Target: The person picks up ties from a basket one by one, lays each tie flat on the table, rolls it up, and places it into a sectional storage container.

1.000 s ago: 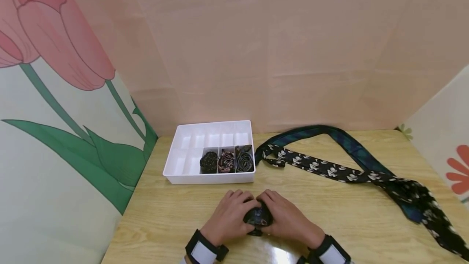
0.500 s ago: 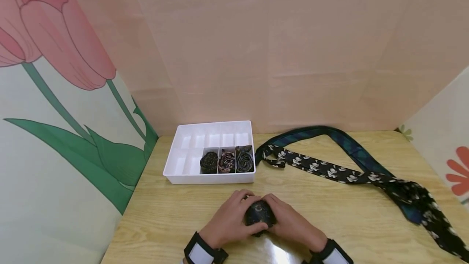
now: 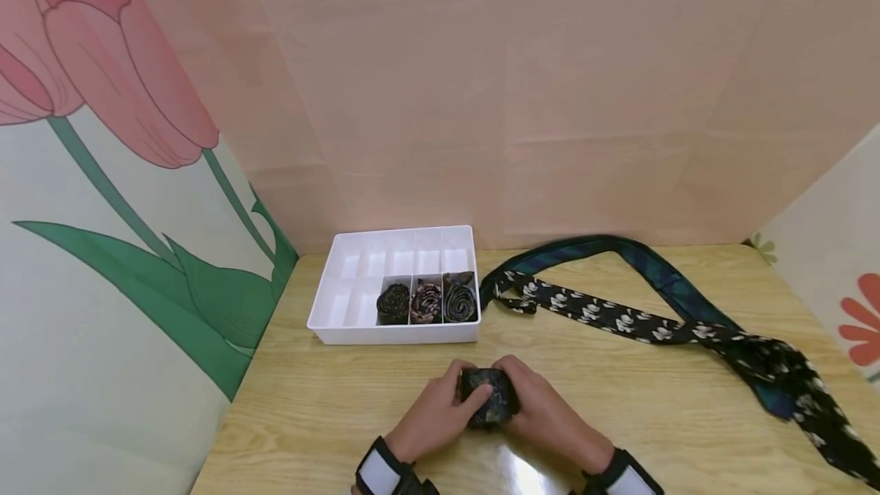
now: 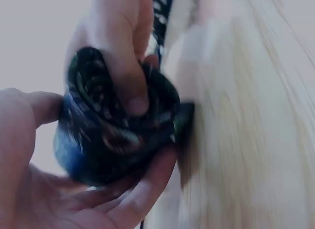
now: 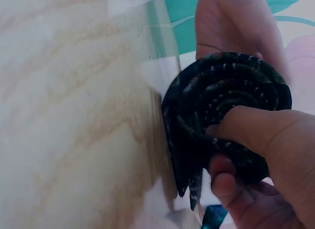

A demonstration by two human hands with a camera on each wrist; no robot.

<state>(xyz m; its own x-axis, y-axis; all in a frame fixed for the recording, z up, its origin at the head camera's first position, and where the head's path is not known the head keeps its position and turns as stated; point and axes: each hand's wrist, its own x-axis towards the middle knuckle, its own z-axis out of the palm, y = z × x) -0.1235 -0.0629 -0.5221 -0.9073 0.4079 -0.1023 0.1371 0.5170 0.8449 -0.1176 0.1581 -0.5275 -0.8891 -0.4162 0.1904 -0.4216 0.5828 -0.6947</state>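
A dark patterned necktie, coiled into a thick roll (image 3: pixel 491 407), is between the two hands at the table's front. My left hand (image 3: pixel 436 412) grips one side, its thumb lying across the roll in the head view. From the other side my right hand (image 3: pixel 550 411) holds it. In the right wrist view the spiral face of the rolled necktie (image 5: pixel 221 81) shows, with the right thumb (image 5: pixel 251 123) pressed into the coils. Pointed tail ends (image 5: pixel 184 177) stick out of the roll close to the tabletop. Left fingers (image 4: pixel 147 189) curl beneath the roll in the left wrist view.
Behind the hands stands a white divided box (image 3: pixel 392 335), with three rolled neckties (image 3: pixel 426 302) in its front right compartments. To the right lie a dark blue-green necktie (image 3: pixel 660 273) and a black necktie with white figures (image 3: pixel 605 315), overlapping. A pink backdrop (image 3: pixel 509 113) rises behind the table.
The rolled necktie has been turned and tipped between the hands. My left hand's fingers have shifted on it, the thumb now lying across it. The box and loose neckties have stayed put.
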